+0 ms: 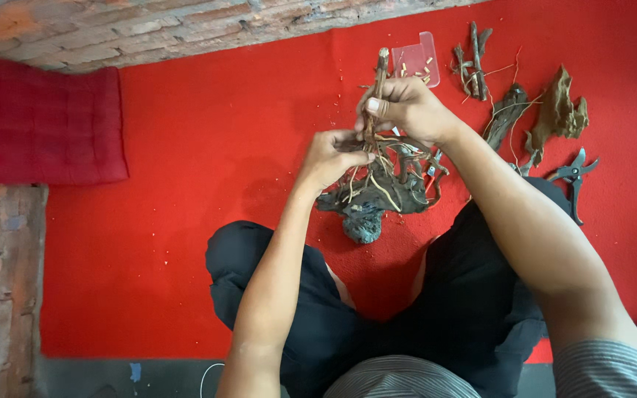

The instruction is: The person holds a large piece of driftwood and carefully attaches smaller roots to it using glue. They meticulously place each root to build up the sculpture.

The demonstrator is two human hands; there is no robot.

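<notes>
- Driftwood tangle [377,193] sits on the red floor mat [208,155], right between the seated person's knees, a knot of dark roots with a grey-blue stone [363,225] at its near end.
- Far left, a dark red cushion [38,121] lies flat against the brick wall [112,29], well apart from the work.
- Left hand [331,157] comes in from the lower left, fingers curled shut on the upper roots of the tangle, steadying the base.
- Just right of it, a thin upright stick [381,70] rises from the tangle, its long axis running almost straight away from the person, toward the wall.
- Right hand [403,107] is above and beyond the left, closed in a pinch around the stick's lower part, thumb showing on the near side. It is the hand nearer the stick's free end; the left is nearer the base.
- Behind the right hand, a small clear plastic tray [416,60] holds pale bits.
- Further right, loose wood pieces [473,66] lie on the mat, then a larger brown chunk [560,110].
- Far right, black pruning shears [573,177] rest on the mat beside the right forearm, handles toward the person, untouched.
</notes>
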